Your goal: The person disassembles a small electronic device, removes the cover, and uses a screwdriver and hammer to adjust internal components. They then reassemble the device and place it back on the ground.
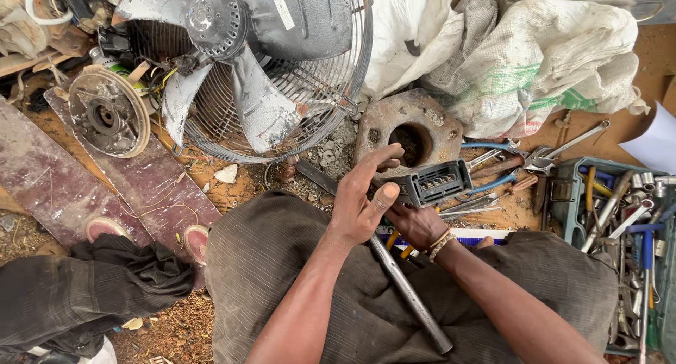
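A person's left hand (362, 202) curls around the near end of a black plastic connector block (438, 183), thumb pressed along its side, while the right hand (417, 224) cups it from beneath, fingers mostly hidden, above the lap near the middle of the bare ground. A metal rod (408, 293) lies across the knees; a steady grip that leaves the block's slotted face open looks best. Beyond stand a rusty iron casting (408, 128), a metal fan (260, 61) and a toolbox (620, 223).

Left hand (362, 205) is covering most of the right hand (415, 227); toolbox (620, 258) is running off-frame right.
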